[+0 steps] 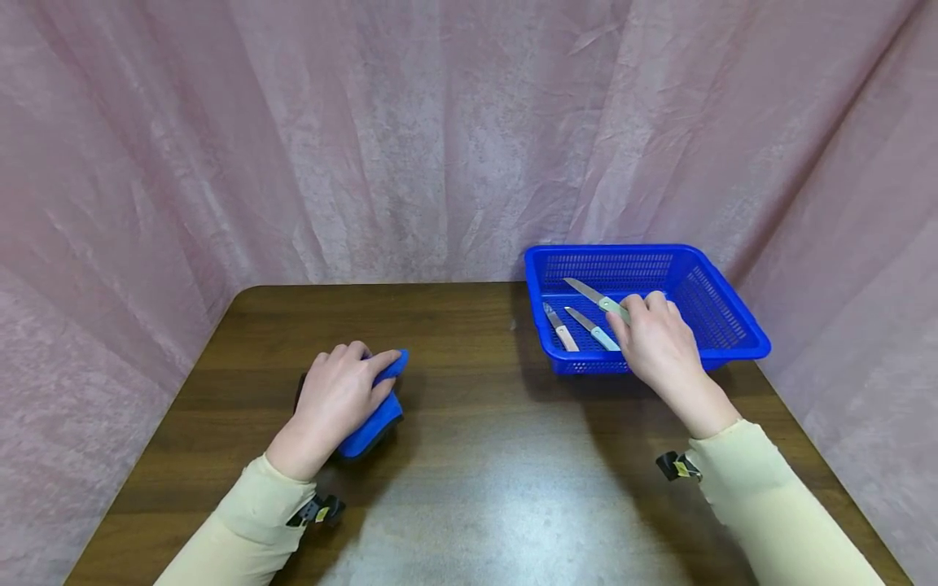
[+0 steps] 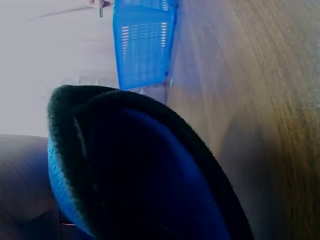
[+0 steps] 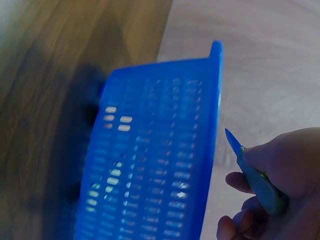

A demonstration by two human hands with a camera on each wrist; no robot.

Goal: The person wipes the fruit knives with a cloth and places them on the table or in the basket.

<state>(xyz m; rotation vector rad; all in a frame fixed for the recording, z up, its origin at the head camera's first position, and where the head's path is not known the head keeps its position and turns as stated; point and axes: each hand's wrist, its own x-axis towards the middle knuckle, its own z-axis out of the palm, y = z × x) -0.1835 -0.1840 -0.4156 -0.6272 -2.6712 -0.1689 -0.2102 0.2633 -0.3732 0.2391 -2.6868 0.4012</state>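
Note:
My left hand (image 1: 337, 395) grips a folded blue cloth (image 1: 372, 430) with dark edging, low over the left part of the table. In the left wrist view that cloth (image 2: 60, 175) bulges into a hollow fold; whether anything lies inside is too dark to tell. Over the blue plastic basket (image 1: 611, 250), my right hand (image 1: 659, 338) holds a knife (image 1: 589, 291) by its pale green handle, blade pointing to the far left. The right wrist view has this knife (image 3: 260, 187) above the rim. Inside the basket lie a pink-handled knife (image 1: 564, 335) and a light-blue-handled knife (image 1: 602, 337).
The basket stands at the far right of the brown wooden table (image 1: 469, 374), close to its back edge. Pink curtains (image 1: 440, 146) hang behind the table and along its sides. Beside my left hand a small dark edge (image 1: 299, 391) shows, its kind unclear.

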